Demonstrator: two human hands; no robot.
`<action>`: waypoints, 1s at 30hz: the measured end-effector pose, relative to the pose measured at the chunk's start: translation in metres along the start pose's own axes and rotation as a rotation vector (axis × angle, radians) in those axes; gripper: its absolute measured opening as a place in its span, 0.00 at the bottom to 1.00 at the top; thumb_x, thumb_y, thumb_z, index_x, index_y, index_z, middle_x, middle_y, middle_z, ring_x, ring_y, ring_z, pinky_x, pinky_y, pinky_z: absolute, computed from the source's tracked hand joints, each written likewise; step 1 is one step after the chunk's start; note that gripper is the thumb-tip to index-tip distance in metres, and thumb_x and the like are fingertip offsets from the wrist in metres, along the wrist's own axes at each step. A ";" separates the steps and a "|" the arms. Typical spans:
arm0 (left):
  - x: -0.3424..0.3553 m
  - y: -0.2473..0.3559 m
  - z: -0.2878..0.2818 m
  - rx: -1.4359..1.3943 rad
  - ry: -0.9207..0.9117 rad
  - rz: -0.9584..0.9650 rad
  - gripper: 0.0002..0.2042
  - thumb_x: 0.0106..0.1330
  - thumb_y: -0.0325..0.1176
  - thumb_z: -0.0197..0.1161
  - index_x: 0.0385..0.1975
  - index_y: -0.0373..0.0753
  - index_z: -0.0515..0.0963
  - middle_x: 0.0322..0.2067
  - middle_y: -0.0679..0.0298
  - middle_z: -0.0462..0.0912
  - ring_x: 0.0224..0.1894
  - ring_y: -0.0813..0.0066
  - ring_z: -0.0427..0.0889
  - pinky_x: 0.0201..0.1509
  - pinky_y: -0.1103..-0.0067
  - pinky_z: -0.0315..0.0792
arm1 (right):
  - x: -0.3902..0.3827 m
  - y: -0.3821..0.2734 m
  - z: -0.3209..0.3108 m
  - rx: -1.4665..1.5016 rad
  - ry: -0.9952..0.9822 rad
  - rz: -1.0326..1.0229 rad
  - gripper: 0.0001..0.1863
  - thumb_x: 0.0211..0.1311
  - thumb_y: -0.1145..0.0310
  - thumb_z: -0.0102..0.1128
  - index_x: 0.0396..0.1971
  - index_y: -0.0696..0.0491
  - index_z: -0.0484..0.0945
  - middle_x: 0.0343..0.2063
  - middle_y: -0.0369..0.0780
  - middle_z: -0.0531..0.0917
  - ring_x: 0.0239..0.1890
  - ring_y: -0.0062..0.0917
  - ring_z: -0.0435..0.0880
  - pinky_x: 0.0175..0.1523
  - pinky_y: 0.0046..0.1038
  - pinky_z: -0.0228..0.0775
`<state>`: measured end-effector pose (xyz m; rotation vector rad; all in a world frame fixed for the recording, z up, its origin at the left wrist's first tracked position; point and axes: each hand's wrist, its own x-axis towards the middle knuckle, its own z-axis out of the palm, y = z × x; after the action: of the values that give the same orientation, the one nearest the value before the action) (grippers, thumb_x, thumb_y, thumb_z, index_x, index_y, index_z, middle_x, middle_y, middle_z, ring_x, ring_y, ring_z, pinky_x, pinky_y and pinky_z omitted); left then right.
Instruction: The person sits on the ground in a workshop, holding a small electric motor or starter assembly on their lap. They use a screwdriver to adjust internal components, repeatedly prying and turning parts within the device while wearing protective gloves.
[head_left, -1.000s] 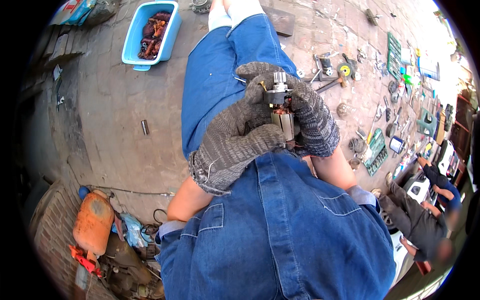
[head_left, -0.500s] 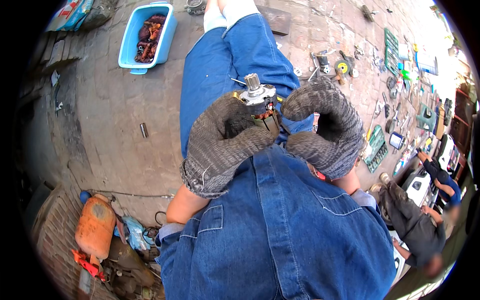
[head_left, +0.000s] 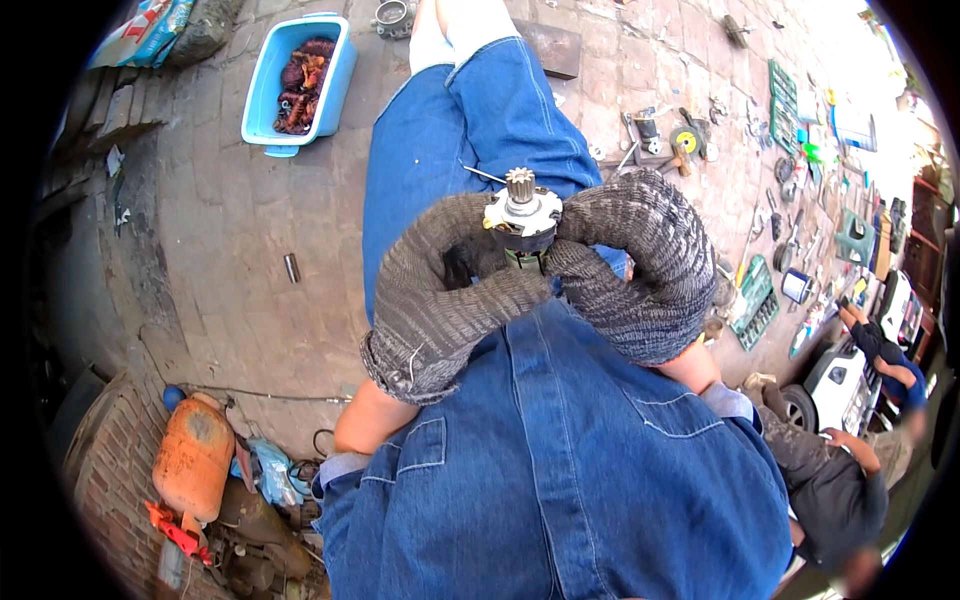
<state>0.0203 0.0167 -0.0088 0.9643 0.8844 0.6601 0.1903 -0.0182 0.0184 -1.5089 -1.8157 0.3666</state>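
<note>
A small electric motor [head_left: 522,222] stands upright between my gloved hands, its toothed gear [head_left: 520,186] pointing up from a silver end cap. My left hand [head_left: 440,290], in a grey knitted glove, is closed around the motor's left side and lower body. Pressed against its right side are the curled fingers of my right hand [head_left: 645,265], gloved the same way. A thin metal rod [head_left: 482,173] juts out leftward by the motor's top; where it ends is hidden. The gloves cover most of the motor's lower part.
A blue tub [head_left: 345,85] holding copper-coloured windings stands ahead on the left, and a metal cylinder [head_left: 291,267] lies on the brick paving. Several tools and a green socket case [head_left: 757,300] spread across the right. An orange tank [head_left: 193,460] sits lower left; another person [head_left: 835,490] is lower right.
My right hand has moved left, from apart to touching the motor. The motor has turned slightly and shifted a little to the right and down.
</note>
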 end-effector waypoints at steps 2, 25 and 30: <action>0.001 0.002 -0.001 -0.024 -0.014 -0.027 0.25 0.42 0.30 0.70 0.42 0.34 0.69 0.36 0.62 0.77 0.37 0.79 0.75 0.39 0.82 0.71 | -0.001 0.001 0.003 -0.025 0.015 -0.026 0.13 0.38 0.67 0.64 0.28 0.51 0.76 0.26 0.36 0.78 0.29 0.30 0.76 0.35 0.31 0.65; 0.004 -0.001 -0.019 -0.199 -0.099 -0.138 0.22 0.53 0.34 0.61 0.47 0.32 0.67 0.38 0.58 0.76 0.40 0.73 0.75 0.44 0.79 0.70 | 0.009 -0.006 -0.002 0.093 -0.068 0.022 0.10 0.37 0.75 0.64 0.25 0.54 0.77 0.24 0.37 0.79 0.30 0.28 0.77 0.41 0.31 0.64; 0.007 -0.002 -0.016 -0.342 -0.108 -0.157 0.23 0.53 0.34 0.60 0.48 0.31 0.66 0.38 0.55 0.75 0.40 0.69 0.76 0.44 0.78 0.71 | 0.006 -0.004 -0.001 0.088 -0.125 -0.019 0.11 0.37 0.72 0.66 0.25 0.54 0.78 0.24 0.36 0.79 0.30 0.28 0.77 0.41 0.32 0.64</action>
<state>0.0099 0.0285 -0.0178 0.6107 0.7149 0.5952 0.1875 -0.0138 0.0238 -1.4357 -1.8831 0.5350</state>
